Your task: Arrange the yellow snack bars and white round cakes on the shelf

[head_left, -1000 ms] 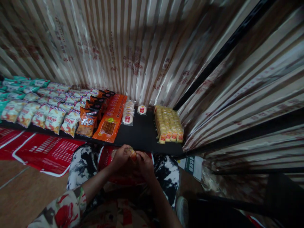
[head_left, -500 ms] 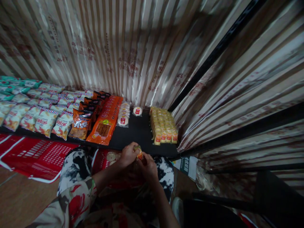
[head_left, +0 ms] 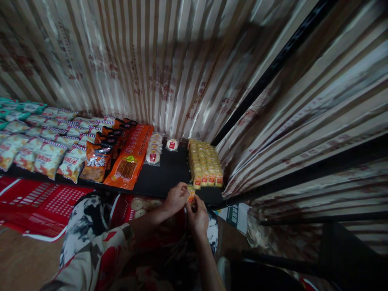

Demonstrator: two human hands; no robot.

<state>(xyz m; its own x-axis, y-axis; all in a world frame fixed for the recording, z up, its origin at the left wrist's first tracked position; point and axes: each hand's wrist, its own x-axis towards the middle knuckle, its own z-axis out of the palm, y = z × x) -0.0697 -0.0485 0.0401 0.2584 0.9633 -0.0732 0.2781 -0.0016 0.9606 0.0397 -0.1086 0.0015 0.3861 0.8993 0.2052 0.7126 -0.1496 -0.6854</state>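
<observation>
Between my two hands, at the front edge of the black shelf (head_left: 165, 173), is a small yellow wrapped snack (head_left: 190, 193) with a red-orange label. The fingers of my left hand (head_left: 176, 199) pinch it from the left. My right hand (head_left: 198, 216) grips its lower right side with thumb and fingers. Just behind the held piece stands a block of similar yellow wrapped snacks (head_left: 206, 159), stacked in close rows. Further left on the shelf lie a single round white packaged cracker (head_left: 172, 145) and an overlapping row of the same crackers (head_left: 154, 148).
An orange packet of sticks (head_left: 127, 161), black-and-orange snack bags (head_left: 96, 159) and rows of pale snack bags (head_left: 50, 159) fill the left of the shelf. Below are a red basket (head_left: 39, 206) and another holding round items (head_left: 139, 204). A striped curtain (head_left: 145, 60) hangs behind.
Both hands have moved right and slightly up with the small yellow snack, closer to the stacked block. The view has shifted a little to the right.
</observation>
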